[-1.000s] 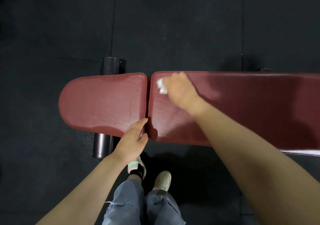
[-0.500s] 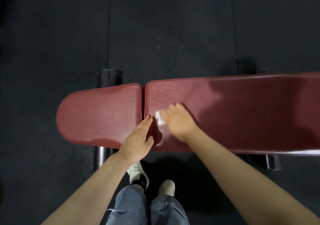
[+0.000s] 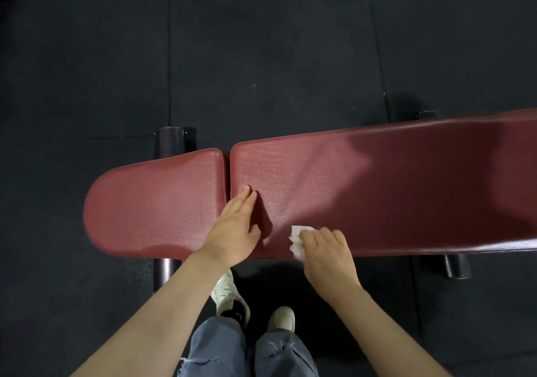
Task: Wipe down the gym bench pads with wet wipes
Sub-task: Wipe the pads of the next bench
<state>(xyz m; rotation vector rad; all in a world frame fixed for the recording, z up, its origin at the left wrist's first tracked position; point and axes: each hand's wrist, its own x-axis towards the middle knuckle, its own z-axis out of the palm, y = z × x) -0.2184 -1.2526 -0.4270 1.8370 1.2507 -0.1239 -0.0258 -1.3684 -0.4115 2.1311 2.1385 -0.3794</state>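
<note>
Black rubber floor; white shoes; grey trousers.

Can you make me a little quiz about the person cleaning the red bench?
1. True or false: the wet wipe is under the right hand.
2. Which pad does the wipe touch: A) the short rounded pad, B) the long pad, C) neither?
3. Fill in: the left hand lies flat across the ____ between the two pads.

Key: 1 true; 2 B; 3 gap.
</note>
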